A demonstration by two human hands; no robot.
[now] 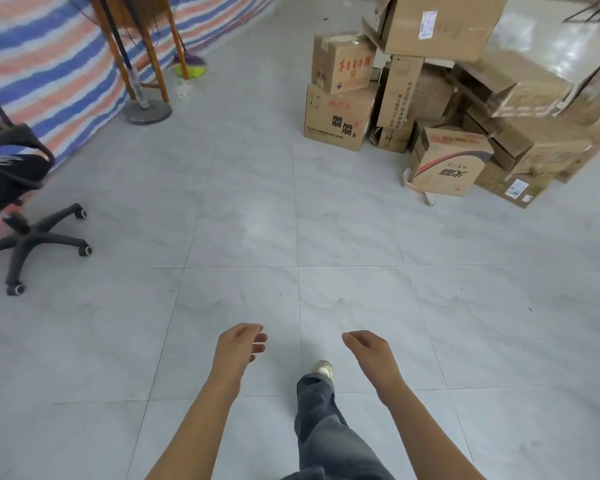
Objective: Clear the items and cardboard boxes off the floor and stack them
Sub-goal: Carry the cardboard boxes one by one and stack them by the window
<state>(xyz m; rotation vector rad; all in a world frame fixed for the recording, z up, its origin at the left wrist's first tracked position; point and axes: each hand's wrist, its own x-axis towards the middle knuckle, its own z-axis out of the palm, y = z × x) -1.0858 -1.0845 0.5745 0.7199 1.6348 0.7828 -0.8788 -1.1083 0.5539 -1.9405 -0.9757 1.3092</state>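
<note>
Left hand (240, 344) and right hand (366, 346): loosely curled, nothing held | cardboard boxes (444, 98): piled far right, well apart from hands | pile should be approached squarely, loose low box lifted two-handed.

floor (243, 230): pale glossy tiles
boxes (336, 117): matt brown cardboard
tarp (49, 71) behind chair (11, 174): striped woven plastic
</note>
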